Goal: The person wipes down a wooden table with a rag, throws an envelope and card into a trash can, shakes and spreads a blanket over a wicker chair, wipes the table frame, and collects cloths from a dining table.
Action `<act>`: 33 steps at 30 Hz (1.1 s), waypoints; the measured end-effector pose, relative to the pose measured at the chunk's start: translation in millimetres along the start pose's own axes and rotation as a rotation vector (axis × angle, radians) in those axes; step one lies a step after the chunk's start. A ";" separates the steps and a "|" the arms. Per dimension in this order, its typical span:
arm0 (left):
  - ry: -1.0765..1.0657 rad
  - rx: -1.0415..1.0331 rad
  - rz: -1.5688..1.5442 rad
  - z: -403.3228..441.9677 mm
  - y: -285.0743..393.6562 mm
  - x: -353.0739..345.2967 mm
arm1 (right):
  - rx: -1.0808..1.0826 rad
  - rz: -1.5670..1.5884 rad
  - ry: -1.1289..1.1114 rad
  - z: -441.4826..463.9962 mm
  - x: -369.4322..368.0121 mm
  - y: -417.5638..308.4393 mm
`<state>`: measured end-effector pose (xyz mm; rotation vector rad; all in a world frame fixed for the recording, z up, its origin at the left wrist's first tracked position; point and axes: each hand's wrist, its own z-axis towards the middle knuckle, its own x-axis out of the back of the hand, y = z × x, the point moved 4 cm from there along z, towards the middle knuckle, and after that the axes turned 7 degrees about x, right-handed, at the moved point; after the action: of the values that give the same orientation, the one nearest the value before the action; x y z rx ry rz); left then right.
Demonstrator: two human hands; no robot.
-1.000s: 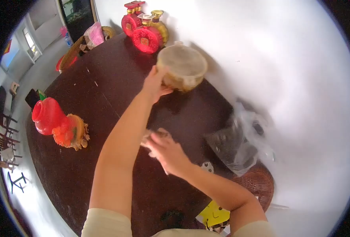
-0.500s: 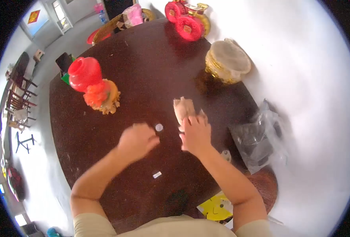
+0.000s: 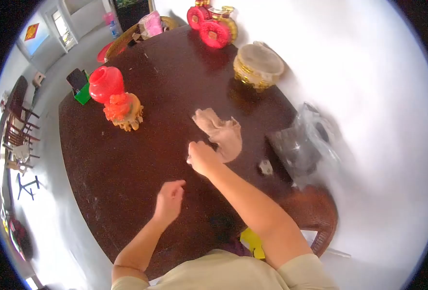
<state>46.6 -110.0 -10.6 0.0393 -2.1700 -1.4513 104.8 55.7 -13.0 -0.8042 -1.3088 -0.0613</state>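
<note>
My right hand (image 3: 204, 157) is low over the table with its fingers pinched together. A small white piece (image 3: 189, 160) peeks out at the fingertips, too little of it showing to tell its kind. Just beyond that hand lies a crumpled beige cloth (image 3: 221, 133), spread loosely on the dark wooden table (image 3: 127, 169). My left hand (image 3: 169, 200) is nearer my body, fingers curled in and the index finger partly stretched; what it may hold is hidden.
On the left stand a red vase (image 3: 106, 84), an orange ornament on a tan base (image 3: 124, 111) and a green box (image 3: 82, 94). A gold-trimmed pot (image 3: 258, 65) and red round decorations (image 3: 215, 34) are along the wall. A clear plastic bag (image 3: 303, 145) lies right, near a small whitish object (image 3: 265, 167).
My right hand has let go of the cloth and moved left and nearer me; the cloth lies more spread. My left hand has drawn back. The white disc and white strip no longer show on the table.
</note>
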 end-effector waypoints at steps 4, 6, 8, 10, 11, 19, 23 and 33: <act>-0.050 0.376 -0.942 13.5 -5.7 -5.5 | 0.018 0.572 0.010 -38.2 31.2 -29.3; -0.180 0.444 -1.180 10.6 10.2 -18.7 | 0.059 0.658 -0.018 -58.7 39.8 -41.3; -0.431 0.367 -1.307 8.2 27.1 -32.0 | 0.262 0.543 0.096 -77.0 38.8 -41.7; -0.387 0.451 -1.283 10.2 18.1 -45.3 | 0.238 0.504 0.178 -88.3 54.2 -34.1; -0.362 0.492 -1.272 11.1 13.7 -51.7 | 0.227 0.484 0.217 -93.7 62.8 -30.0; -0.510 0.492 -1.297 10.3 30.3 -89.0 | 0.338 0.365 0.212 -121.5 67.6 -24.3; -0.482 0.503 -1.238 12.7 22.5 -94.1 | 0.411 0.090 0.324 -133.1 84.6 -43.5; -0.490 0.736 -1.537 2.1 20.9 -105.5 | -0.184 -0.254 0.572 -163.1 87.2 79.9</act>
<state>142.1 -67.2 -35.8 2.1728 -3.0503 -1.0947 303.9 57.8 18.1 -0.7004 -0.8576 -0.5804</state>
